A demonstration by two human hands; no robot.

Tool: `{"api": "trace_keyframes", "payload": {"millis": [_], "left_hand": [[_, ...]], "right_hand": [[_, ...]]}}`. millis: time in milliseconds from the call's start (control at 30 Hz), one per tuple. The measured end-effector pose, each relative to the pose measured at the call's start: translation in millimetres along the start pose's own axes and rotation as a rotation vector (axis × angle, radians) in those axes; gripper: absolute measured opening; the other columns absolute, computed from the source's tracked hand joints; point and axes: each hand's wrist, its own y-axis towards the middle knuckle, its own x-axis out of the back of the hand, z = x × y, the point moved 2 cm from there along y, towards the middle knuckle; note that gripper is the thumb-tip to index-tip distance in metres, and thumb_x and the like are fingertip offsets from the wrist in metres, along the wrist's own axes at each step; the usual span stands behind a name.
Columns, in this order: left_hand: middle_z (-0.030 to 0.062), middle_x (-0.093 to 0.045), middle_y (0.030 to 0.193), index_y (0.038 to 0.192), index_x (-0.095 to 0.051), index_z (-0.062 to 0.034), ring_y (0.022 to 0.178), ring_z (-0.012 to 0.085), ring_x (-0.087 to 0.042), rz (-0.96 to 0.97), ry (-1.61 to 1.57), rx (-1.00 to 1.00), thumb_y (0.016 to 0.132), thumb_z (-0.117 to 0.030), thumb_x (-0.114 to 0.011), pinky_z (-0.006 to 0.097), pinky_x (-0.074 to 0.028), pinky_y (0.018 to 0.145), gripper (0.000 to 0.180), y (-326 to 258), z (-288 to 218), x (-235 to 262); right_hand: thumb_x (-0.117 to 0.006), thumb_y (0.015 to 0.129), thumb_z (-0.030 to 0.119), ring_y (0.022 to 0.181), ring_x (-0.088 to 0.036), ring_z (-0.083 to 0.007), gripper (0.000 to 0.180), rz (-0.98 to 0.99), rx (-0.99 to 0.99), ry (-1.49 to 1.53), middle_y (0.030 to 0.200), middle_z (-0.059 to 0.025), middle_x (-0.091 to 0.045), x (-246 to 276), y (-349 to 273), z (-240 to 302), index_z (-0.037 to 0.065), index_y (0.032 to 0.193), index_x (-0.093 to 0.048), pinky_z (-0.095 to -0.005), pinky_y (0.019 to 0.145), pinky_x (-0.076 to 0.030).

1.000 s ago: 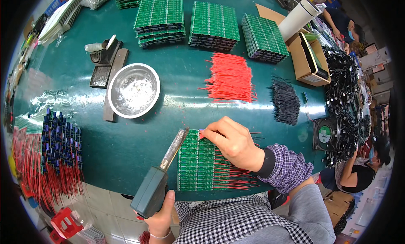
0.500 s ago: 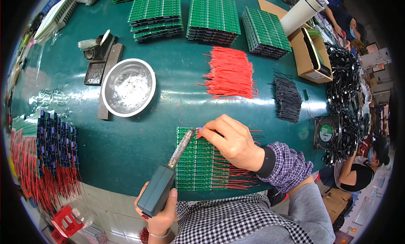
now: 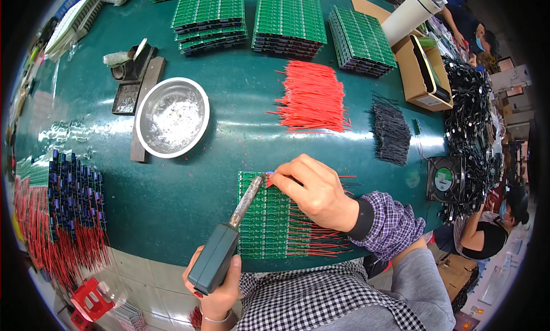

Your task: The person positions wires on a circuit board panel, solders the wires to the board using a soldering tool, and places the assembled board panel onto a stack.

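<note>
My left hand [image 3: 220, 285] is wrapped round the dark green handle of a soldering iron [image 3: 216, 253]. The iron's metal tip reaches the top edge of a green circuit board panel [image 3: 262, 222] lying at the table's near edge. Beside the tip, my right hand [image 3: 312, 188] pinches the end of a red wire [image 3: 270, 181] against the board. Several red and black wires [image 3: 318, 248] stick out from the panel's right side, partly under my right hand. The exact contact of tip and wire is too small to make out.
Beyond the panel lie a pile of red wires [image 3: 312, 96] and a pile of black wires [image 3: 391, 130]. A metal bowl [image 3: 173, 152] stands left, near a soldering stand [image 3: 129, 73]. Board stacks [image 3: 289, 16] line the back; a small fan [image 3: 444, 181] is at right. Wired boards [image 3: 77, 193] lie far left.
Both hands hold nearly the same place, iron tip and wire still at the panel's top edge. The view has shifted very slightly.
</note>
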Motion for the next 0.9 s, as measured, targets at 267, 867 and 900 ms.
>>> {"api": "trace_keyframes", "payload": {"millis": [267,867,900], "left_hand": [[0.0141,-0.066,0.085,0.091,-0.068,0.0061,0.069,0.0232,-0.064,-0.001,0.034,0.013,0.073,0.002,-0.078,0.032,-0.050,0.060,0.021,-2.5,-0.1,4.1],[0.0131,-0.066,0.086,0.094,-0.068,0.0058,0.071,0.0219,-0.064,-0.049,0.001,-0.022,0.073,-0.001,-0.079,0.031,-0.051,0.063,0.024,-3.9,-3.7,7.8],[0.0132,-0.066,0.086,0.094,-0.068,0.0058,0.071,0.0220,-0.064,-0.050,0.006,-0.025,0.074,-0.001,-0.079,0.032,-0.051,0.063,0.024,-4.0,-4.4,8.1]], "right_hand": [[-0.071,0.071,0.003,0.079,-0.061,-0.0218,0.022,0.014,0.014,-0.031,0.088,-0.0081,-0.062,-0.5,-0.7,-0.5,-0.001,0.092,-0.066,-0.0326,0.065,-0.052],[-0.072,0.073,0.006,0.080,-0.060,-0.0215,0.024,-0.004,0.025,-0.045,0.089,-0.0078,-0.061,2.7,0.3,3.1,-0.001,0.095,-0.065,-0.0322,0.064,-0.050],[-0.072,0.073,0.005,0.079,-0.060,-0.0218,0.024,-0.020,0.030,-0.031,0.089,-0.0081,-0.061,4.4,-0.2,4.7,-0.001,0.095,-0.065,-0.0324,0.064,-0.050]]}}
